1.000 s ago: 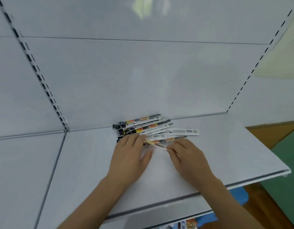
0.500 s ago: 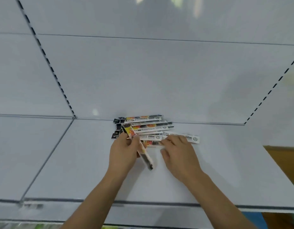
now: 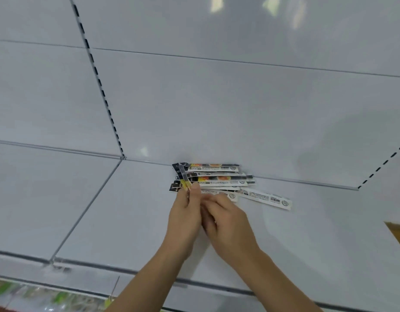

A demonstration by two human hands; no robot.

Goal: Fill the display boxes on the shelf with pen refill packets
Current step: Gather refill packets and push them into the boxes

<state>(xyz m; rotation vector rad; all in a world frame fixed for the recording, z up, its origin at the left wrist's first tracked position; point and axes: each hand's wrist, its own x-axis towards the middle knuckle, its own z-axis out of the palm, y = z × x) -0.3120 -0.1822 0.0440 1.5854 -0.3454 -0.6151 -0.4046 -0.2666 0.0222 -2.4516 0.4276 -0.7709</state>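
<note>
White shelf (image 3: 149, 221): left hand (image 3: 183, 218) pinches one refill packet (image 3: 184, 179) upright above the pile (image 3: 213, 180), likely sorting; right hand (image 3: 226, 224) fingers curled beside it, grip unclear.

Refill packets (image 3: 217, 179) lie on the shelf (image 3: 127, 210) against its back panel (image 3: 217, 109).

Bright even light, ceiling-lamp glare above, blurred lower-left corner

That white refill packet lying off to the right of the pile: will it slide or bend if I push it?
The white packet lies flat and thin on the smooth shelf, so it probably slides easily. Long and narrow, it likely flexes when lifted by one end and seems light.
</note>
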